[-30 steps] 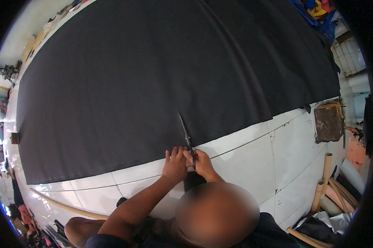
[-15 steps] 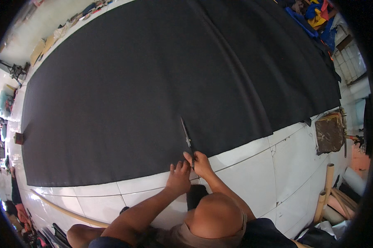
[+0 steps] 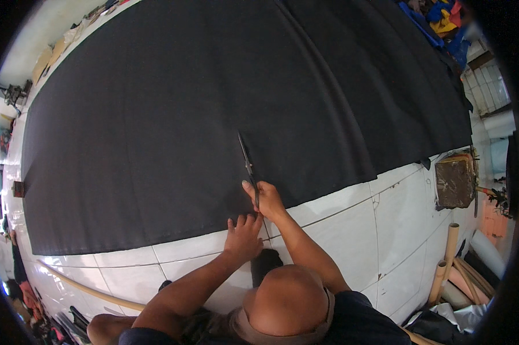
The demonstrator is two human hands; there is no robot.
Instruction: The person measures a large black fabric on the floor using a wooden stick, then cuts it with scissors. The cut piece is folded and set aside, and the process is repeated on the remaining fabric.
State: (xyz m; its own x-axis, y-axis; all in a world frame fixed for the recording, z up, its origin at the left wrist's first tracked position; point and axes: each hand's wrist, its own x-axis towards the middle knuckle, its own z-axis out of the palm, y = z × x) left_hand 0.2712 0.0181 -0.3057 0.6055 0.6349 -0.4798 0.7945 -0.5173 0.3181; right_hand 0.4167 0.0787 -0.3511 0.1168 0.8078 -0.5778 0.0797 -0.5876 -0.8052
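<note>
Scissors (image 3: 248, 164) show in my head view, gripped in the right hand (image 3: 269, 201) near the middle of the black cloth's (image 3: 156, 126) near edge, blades pointing inward over it. I see the left hand (image 3: 245, 238) at that edge, fingers stretched out (whether they pinch the fabric, I cannot tell). The cloth lies spread on white floor tiles (image 3: 334, 230), a brown block (image 3: 456, 183) just beside its near right corner.

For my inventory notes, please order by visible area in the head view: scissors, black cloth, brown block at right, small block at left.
1. Black cloth
2. Brown block
3. Scissors, slim and partly covered
4. Small block
</note>
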